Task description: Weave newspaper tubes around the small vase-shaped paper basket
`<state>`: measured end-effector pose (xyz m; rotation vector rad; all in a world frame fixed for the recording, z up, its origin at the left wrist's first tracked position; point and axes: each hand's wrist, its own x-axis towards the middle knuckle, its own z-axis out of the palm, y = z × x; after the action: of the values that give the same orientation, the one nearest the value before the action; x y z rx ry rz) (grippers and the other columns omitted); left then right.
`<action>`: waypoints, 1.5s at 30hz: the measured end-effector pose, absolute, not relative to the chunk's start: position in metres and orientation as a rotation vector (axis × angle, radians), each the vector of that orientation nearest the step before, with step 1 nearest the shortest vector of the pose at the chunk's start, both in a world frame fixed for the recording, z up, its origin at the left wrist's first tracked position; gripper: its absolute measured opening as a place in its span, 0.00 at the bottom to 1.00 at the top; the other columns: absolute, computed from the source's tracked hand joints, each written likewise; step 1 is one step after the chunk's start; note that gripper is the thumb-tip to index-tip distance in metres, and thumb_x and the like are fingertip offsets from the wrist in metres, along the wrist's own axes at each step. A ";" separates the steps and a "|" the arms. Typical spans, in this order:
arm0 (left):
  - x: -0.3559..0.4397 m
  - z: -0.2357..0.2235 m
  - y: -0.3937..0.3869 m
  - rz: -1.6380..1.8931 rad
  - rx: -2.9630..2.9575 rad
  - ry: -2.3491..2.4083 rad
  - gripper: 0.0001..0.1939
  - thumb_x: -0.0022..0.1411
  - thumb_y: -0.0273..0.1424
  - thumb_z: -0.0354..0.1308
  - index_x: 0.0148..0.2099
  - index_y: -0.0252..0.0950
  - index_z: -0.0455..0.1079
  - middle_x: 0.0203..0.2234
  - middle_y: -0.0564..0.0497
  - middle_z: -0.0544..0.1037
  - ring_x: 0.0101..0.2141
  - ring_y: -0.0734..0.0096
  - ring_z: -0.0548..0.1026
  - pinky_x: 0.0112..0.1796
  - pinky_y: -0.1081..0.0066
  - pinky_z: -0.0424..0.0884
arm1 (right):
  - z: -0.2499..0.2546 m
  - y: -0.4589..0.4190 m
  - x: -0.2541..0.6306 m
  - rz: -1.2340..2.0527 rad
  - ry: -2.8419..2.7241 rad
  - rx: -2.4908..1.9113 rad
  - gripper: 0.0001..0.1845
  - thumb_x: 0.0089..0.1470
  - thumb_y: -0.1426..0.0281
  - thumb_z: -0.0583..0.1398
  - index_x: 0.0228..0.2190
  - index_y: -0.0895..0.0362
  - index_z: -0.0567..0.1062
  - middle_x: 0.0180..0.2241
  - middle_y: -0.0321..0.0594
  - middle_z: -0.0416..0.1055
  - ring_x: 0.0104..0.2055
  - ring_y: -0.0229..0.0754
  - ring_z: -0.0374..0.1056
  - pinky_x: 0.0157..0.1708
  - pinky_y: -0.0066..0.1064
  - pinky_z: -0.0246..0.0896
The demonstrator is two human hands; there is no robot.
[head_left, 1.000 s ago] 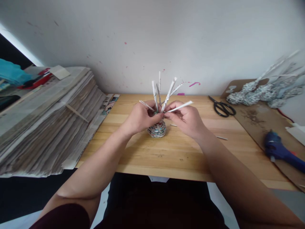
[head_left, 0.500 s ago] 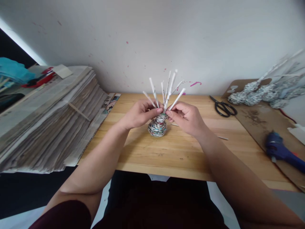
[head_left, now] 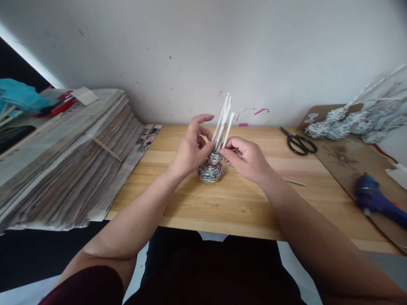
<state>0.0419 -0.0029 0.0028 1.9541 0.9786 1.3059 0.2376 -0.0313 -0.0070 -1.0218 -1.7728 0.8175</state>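
with the little paper pot as the middle of a clock, it stands on the table, and its white sticks tip toward one o'clock. the right hand, near three, has thumb and finger pinched on the foot of the short stick. the left hand, near ten, has its thumb by the rim and its fingers apart; i can't tell if it squeezes anything. to do this well, i'd pinch low and softly so the paper doesn't squash, and hold the rim still. the scissors lie between two and three, well apart.
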 end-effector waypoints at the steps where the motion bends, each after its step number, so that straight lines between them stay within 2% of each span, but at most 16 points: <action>1: 0.042 0.004 -0.005 1.382 2.058 1.017 0.25 0.61 0.23 0.62 0.59 0.41 0.66 0.35 0.55 0.75 0.24 0.80 0.67 0.28 0.75 0.67 | -0.007 -0.031 0.237 0.811 -1.775 -1.025 0.11 0.62 0.61 0.63 0.31 0.54 0.74 0.29 0.36 0.71 0.30 0.38 0.65 0.31 0.33 0.63; 4: 0.041 0.010 -0.011 1.431 2.391 1.083 0.11 0.62 0.21 0.59 0.45 0.38 0.74 0.37 0.51 0.75 0.31 0.74 0.71 0.35 0.72 0.70 | -0.007 -0.032 0.237 0.792 -1.777 -1.032 0.13 0.61 0.60 0.64 0.30 0.54 0.74 0.28 0.36 0.71 0.30 0.39 0.65 0.31 0.33 0.62; 6: 0.040 0.015 -0.016 1.338 2.512 1.046 0.10 0.63 0.19 0.55 0.42 0.37 0.75 0.36 0.50 0.76 0.34 0.71 0.73 0.37 0.71 0.71 | -0.007 -0.032 0.236 0.776 -1.768 -1.040 0.14 0.61 0.58 0.65 0.29 0.54 0.74 0.28 0.36 0.72 0.31 0.39 0.66 0.31 0.33 0.62; 9: 0.040 0.022 -0.025 1.242 2.541 0.951 0.13 0.62 0.17 0.53 0.42 0.36 0.75 0.36 0.48 0.77 0.36 0.68 0.75 0.39 0.70 0.73 | -0.008 -0.032 0.235 0.747 -1.744 -1.067 0.14 0.60 0.58 0.65 0.29 0.54 0.74 0.27 0.37 0.73 0.30 0.40 0.66 0.31 0.33 0.62; 13: 0.041 0.027 -0.035 1.127 2.544 0.908 0.18 0.57 0.19 0.56 0.49 0.35 0.74 0.39 0.47 0.77 0.35 0.68 0.75 0.36 0.70 0.73 | -0.007 -0.032 0.236 0.734 -1.754 -1.056 0.10 0.60 0.61 0.64 0.31 0.54 0.76 0.29 0.38 0.75 0.33 0.42 0.69 0.33 0.34 0.64; 18: 0.039 0.024 -0.034 1.022 2.556 0.993 0.17 0.63 0.22 0.61 0.54 0.38 0.73 0.37 0.50 0.81 0.34 0.70 0.77 0.39 0.72 0.72 | -0.005 -0.033 0.235 0.678 -1.720 -1.072 0.09 0.60 0.63 0.64 0.30 0.54 0.76 0.29 0.38 0.76 0.32 0.42 0.70 0.34 0.35 0.65; 22: 0.039 0.021 -0.029 1.043 2.452 1.049 0.10 0.63 0.22 0.62 0.47 0.38 0.75 0.33 0.52 0.81 0.32 0.71 0.77 0.36 0.73 0.71 | 0.001 -0.039 0.233 0.621 -1.720 -1.090 0.11 0.60 0.63 0.64 0.27 0.54 0.75 0.27 0.37 0.75 0.29 0.40 0.67 0.30 0.33 0.62; 26: 0.037 0.019 -0.021 1.014 2.286 0.951 0.05 0.63 0.26 0.63 0.42 0.35 0.74 0.29 0.52 0.79 0.29 0.72 0.75 0.31 0.72 0.69 | 0.008 -0.046 0.232 0.623 -1.710 -1.108 0.14 0.60 0.62 0.64 0.25 0.54 0.72 0.23 0.35 0.71 0.24 0.36 0.61 0.24 0.31 0.56; 30: 0.036 0.013 -0.011 1.026 2.155 0.873 0.05 0.63 0.31 0.65 0.39 0.34 0.75 0.29 0.52 0.79 0.28 0.72 0.75 0.31 0.72 0.71 | 0.010 -0.047 0.233 0.699 -1.675 -1.094 0.14 0.60 0.62 0.64 0.25 0.53 0.71 0.21 0.33 0.69 0.21 0.35 0.58 0.21 0.31 0.53; 33: 0.037 0.008 -0.005 1.086 2.054 0.823 0.08 0.63 0.35 0.66 0.38 0.35 0.76 0.30 0.50 0.81 0.30 0.71 0.77 0.32 0.71 0.73 | 0.009 -0.043 0.234 0.593 -1.670 -1.044 0.11 0.59 0.62 0.65 0.27 0.52 0.74 0.26 0.35 0.72 0.25 0.37 0.64 0.25 0.32 0.60; 35: 0.038 0.005 -0.003 1.101 1.995 0.783 0.11 0.63 0.38 0.67 0.38 0.35 0.77 0.30 0.49 0.82 0.32 0.69 0.78 0.33 0.70 0.75 | 0.007 -0.041 0.234 0.527 -1.679 -0.980 0.10 0.59 0.62 0.67 0.28 0.52 0.76 0.32 0.38 0.76 0.34 0.42 0.71 0.32 0.35 0.67; 37: 0.039 0.004 -0.001 1.092 1.969 0.772 0.14 0.63 0.41 0.68 0.37 0.35 0.77 0.28 0.50 0.81 0.33 0.68 0.79 0.34 0.69 0.76 | 0.004 -0.039 0.232 0.556 -1.660 -0.930 0.09 0.58 0.62 0.68 0.29 0.51 0.77 0.36 0.40 0.77 0.40 0.45 0.73 0.36 0.36 0.70; 42: 0.039 0.006 -0.002 1.101 1.998 0.793 0.17 0.61 0.44 0.70 0.34 0.34 0.77 0.26 0.50 0.81 0.29 0.69 0.77 0.32 0.70 0.74 | 0.000 -0.037 0.225 0.749 -1.532 -0.901 0.12 0.58 0.58 0.69 0.30 0.52 0.77 0.33 0.38 0.76 0.36 0.42 0.73 0.35 0.36 0.70; 45: 0.038 0.007 -0.001 1.107 2.021 0.775 0.16 0.62 0.43 0.70 0.36 0.34 0.78 0.29 0.50 0.82 0.30 0.70 0.77 0.33 0.71 0.75 | -0.002 -0.032 0.230 0.830 -1.479 -0.883 0.15 0.57 0.55 0.69 0.34 0.52 0.76 0.36 0.38 0.76 0.40 0.43 0.74 0.38 0.36 0.71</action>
<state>0.0380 -0.0009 0.0066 2.0207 0.7752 1.1069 0.2301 -0.0315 -0.0020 -0.8827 -1.4794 0.8302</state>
